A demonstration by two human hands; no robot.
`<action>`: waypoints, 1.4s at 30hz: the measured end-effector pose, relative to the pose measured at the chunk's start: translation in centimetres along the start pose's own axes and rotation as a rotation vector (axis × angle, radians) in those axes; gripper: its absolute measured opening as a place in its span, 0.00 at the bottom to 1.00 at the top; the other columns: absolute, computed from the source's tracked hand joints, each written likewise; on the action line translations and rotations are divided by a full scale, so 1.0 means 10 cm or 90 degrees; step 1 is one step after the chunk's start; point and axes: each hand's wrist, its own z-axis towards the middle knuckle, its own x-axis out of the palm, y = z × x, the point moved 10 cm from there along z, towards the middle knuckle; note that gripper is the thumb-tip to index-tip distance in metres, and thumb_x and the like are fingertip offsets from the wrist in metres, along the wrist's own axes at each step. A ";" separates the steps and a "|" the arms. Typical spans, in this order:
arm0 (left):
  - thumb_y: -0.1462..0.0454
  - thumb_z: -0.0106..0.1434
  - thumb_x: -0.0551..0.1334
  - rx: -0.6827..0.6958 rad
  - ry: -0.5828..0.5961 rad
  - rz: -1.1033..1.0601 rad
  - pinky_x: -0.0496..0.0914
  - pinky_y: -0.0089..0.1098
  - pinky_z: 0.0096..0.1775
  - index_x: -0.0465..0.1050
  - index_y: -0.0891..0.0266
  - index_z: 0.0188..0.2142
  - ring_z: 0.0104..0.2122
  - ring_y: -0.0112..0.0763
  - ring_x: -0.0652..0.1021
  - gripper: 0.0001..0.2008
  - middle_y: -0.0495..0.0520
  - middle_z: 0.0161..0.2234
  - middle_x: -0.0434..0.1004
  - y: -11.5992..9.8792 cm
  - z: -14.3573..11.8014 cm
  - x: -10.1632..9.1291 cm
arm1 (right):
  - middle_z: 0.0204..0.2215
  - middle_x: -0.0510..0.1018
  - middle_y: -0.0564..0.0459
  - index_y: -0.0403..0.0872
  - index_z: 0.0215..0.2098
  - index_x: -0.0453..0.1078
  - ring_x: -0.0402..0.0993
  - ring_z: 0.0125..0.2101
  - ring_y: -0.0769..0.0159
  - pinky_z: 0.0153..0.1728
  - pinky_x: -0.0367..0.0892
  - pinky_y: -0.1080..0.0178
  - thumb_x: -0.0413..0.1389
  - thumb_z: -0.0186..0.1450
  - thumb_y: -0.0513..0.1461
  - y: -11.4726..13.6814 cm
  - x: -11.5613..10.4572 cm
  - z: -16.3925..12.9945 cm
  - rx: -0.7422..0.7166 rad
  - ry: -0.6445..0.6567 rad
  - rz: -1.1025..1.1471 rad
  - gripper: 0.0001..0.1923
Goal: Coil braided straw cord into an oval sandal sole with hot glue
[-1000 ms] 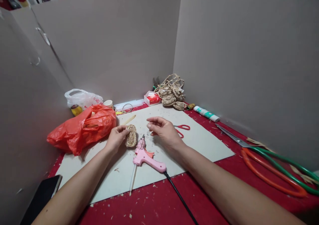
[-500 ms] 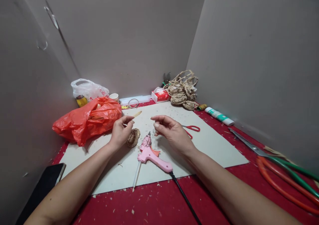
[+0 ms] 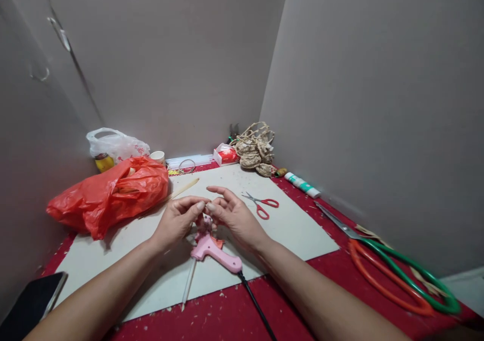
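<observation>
My left hand [image 3: 177, 223] and my right hand [image 3: 237, 219] meet over the pale board, thumb tips nearly touching. Both pinch with thumb and fingers; whatever lies between them is too small or hidden to make out. My right index finger sticks out above the pinch. Just below the hands, a pink glue gun [image 3: 219, 256] lies on its side, its nozzle end partly covered by my fingers. A clear glue stick [image 3: 189, 284] protrudes from its back. Small red-handled scissors [image 3: 261, 206] lie right of my right hand. Beyond my left hand lies a pale flat strip [image 3: 186, 186].
A red plastic bag [image 3: 113, 192] fills the left side, with a dark phone [image 3: 32, 303] nearer me. Coiled straw cord [image 3: 255, 149] is heaped at the back beside a red-and-white box [image 3: 226, 154]. Large scissors [image 3: 378, 250] with green and orange handles lie at right.
My hands have come together from apart, fingertips now meeting above the glue gun. The brown coiled piece beside my left hand is no longer visible. The view has turned slightly right.
</observation>
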 end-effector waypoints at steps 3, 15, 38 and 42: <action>0.57 0.58 0.65 -0.007 0.044 -0.009 0.67 0.26 0.24 0.79 0.65 0.36 0.21 0.25 0.73 0.13 0.52 0.23 0.77 -0.03 -0.04 0.09 | 0.23 0.70 0.62 0.48 0.55 0.59 0.68 0.20 0.73 0.23 0.66 0.68 0.64 0.57 0.46 -0.10 0.04 0.00 0.063 0.023 0.050 0.32; 0.67 0.58 0.63 0.264 -0.046 0.250 0.70 0.23 0.26 0.78 0.64 0.31 0.23 0.25 0.77 0.04 0.52 0.26 0.80 -0.50 -0.18 0.06 | 0.26 0.75 0.56 0.47 0.59 0.54 0.75 0.23 0.70 0.18 0.72 0.71 0.66 0.57 0.44 -0.39 0.27 -0.07 0.227 0.182 0.268 0.38; 0.54 0.61 0.56 0.003 -0.173 0.624 0.64 0.33 0.33 0.73 0.60 0.34 0.29 0.39 0.76 0.14 0.55 0.27 0.77 0.29 0.23 -0.74 | 0.33 0.76 0.51 0.47 0.38 0.68 0.71 0.31 0.61 0.27 0.55 0.64 0.64 0.53 0.47 0.02 0.31 -0.38 0.036 0.298 -0.924 0.19; 0.54 0.60 0.57 -0.024 -0.117 0.692 0.64 0.33 0.33 0.74 0.60 0.41 0.31 0.40 0.78 0.15 0.56 0.30 0.80 0.38 0.24 -0.66 | 0.37 0.77 0.45 0.45 0.42 0.66 0.73 0.35 0.55 0.29 0.55 0.62 0.61 0.57 0.44 0.02 0.32 -0.50 0.012 0.265 -1.024 0.18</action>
